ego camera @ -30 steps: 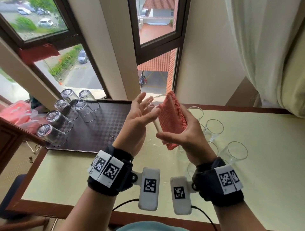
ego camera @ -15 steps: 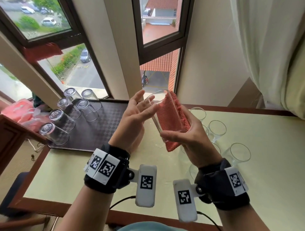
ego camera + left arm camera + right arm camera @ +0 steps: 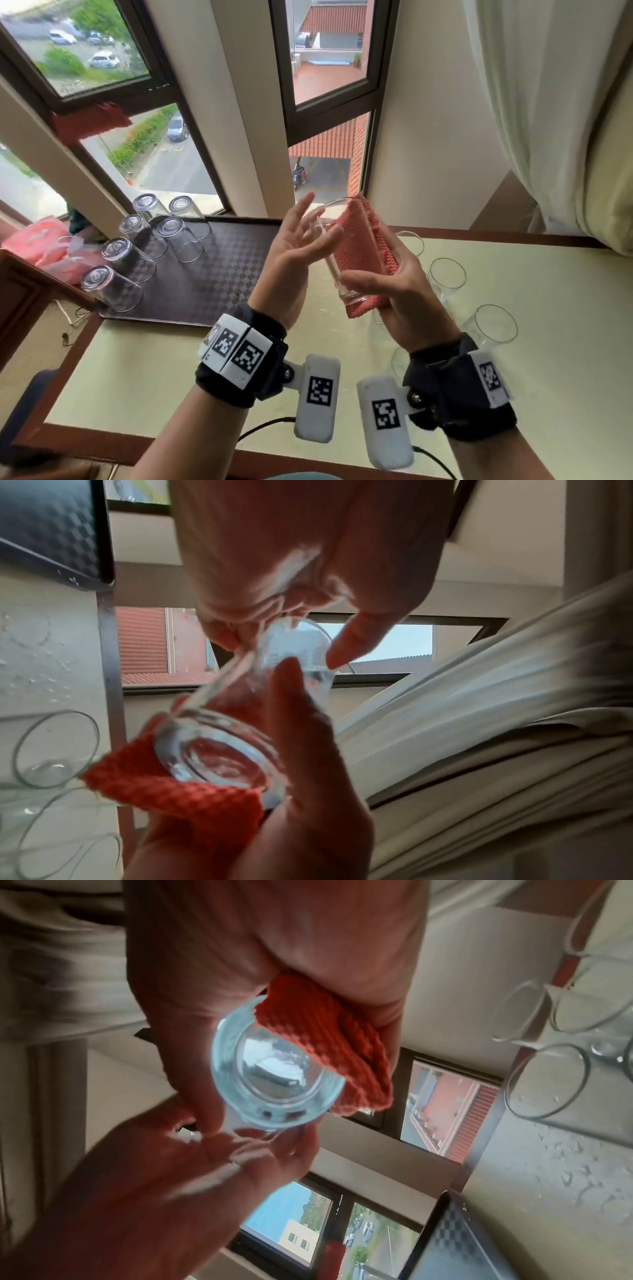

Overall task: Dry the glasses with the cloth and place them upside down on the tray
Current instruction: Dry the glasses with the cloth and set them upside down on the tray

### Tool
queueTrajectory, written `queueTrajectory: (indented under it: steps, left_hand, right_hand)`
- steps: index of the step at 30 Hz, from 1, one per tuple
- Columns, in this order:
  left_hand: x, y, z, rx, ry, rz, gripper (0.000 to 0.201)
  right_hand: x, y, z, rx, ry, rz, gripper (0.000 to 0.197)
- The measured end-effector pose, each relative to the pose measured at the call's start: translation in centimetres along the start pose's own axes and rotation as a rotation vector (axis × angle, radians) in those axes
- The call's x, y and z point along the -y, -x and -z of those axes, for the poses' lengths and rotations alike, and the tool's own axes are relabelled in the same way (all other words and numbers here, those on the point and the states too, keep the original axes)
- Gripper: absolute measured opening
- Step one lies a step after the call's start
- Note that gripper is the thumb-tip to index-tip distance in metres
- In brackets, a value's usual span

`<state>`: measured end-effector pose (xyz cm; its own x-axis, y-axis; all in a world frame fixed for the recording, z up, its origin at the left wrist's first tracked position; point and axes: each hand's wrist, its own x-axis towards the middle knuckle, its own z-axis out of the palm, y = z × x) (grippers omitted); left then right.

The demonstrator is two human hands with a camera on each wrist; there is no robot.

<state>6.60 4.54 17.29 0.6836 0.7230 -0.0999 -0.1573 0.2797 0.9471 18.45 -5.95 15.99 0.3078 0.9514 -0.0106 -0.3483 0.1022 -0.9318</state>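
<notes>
I hold a clear glass (image 3: 334,260) tilted in the air above the table, mouth pointing away and base toward me. My right hand (image 3: 404,291) grips it near the base, thumb across the wall, with the red cloth (image 3: 359,246) pressed between my fingers and the glass. My left hand (image 3: 294,253) has its fingers spread and nearly straight, touching the glass by the rim. The left wrist view shows the glass base (image 3: 219,758) and the cloth (image 3: 192,799) under it. From the right wrist, the glass (image 3: 277,1080) and cloth (image 3: 329,1031) sit below my palm.
A dark checkered tray (image 3: 212,281) lies at the left of the table with several glasses upside down on it (image 3: 113,287). Several upright glasses (image 3: 493,325) stand on the cream tabletop (image 3: 548,342) to the right. Windows are ahead, and a curtain (image 3: 548,102) hangs at the right.
The glass has turned in my hands, so more of it shows in front of the cloth. My left fingers have slid along its rim. Both hands stay in about the same place.
</notes>
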Motion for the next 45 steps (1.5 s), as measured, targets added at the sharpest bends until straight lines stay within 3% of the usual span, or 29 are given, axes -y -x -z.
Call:
queueTrajectory:
  steps: [3, 5, 10, 14, 19, 22, 25, 28, 31, 34, 39, 43, 45]
  left_hand:
    - [-0.3, -0.1, -0.2, 0.007, -0.049, 0.030, 0.095]
    - [0.1, -0.2, -0.3, 0.021, -0.128, 0.051, 0.101]
    - [0.9, 0.4, 0.4, 0.042, -0.038, 0.031, 0.130]
    - [0.7, 0.6, 0.9, 0.105, -0.007, 0.058, 0.113]
    - [-0.7, 0.2, 1.1, 0.037, -0.017, 0.045, 0.098]
    - [-0.2, 0.0, 0.1, -0.002, -0.045, 0.050, 0.095]
    - [0.4, 0.0, -0.6, -0.080, -0.123, -0.025, 0.082]
    - [0.5, 0.2, -0.4, -0.032, -0.107, -0.058, 0.072]
    - [0.6, -0.2, 0.3, 0.068, -0.058, -0.031, 0.094]
    - [0.3, -0.4, 1.1, 0.093, -0.063, -0.002, 0.122]
    - [0.1, -0.8, 0.8, 0.032, -0.085, -0.036, 0.101]
    - [0.1, -1.0, 0.8, 0.069, -0.081, -0.025, 0.127]
    - [-0.1, -1.2, 1.2, 0.108, -0.059, -0.007, 0.126]
  right_hand:
    - [0.0, 0.1, -0.3, -0.047, 0.265, 0.132, 0.111]
    - [-0.3, 0.1, -0.5, -0.014, 0.307, 0.173, 0.108]
    - [-0.8, 0.5, -0.5, 0.141, 0.030, 0.009, 0.096]
    - [-1.3, 0.7, -0.8, 0.163, -0.165, -0.059, 0.080]
    - [-0.9, 0.3, -1.4, -0.048, 0.221, 0.091, 0.102]
    - [-1.2, -0.1, -1.8, -0.066, 0.361, 0.194, 0.111]
    - [-1.0, -0.3, -1.8, -0.044, 0.290, 0.169, 0.101]
    - [-1.0, -0.2, -1.4, 0.070, 0.077, 0.077, 0.088]
    - [-1.3, -0.1, -1.1, 0.111, -0.081, 0.008, 0.085]
    - [-1.1, -0.2, -1.0, 0.062, -0.005, 0.032, 0.085]
    - [-1.3, -0.8, -1.0, -0.019, 0.291, 0.158, 0.109]
    - [-1.2, -0.7, -1.7, 0.073, 0.041, 0.088, 0.089]
    - [-1.2, -0.6, -1.4, 0.095, -0.096, 0.043, 0.081]
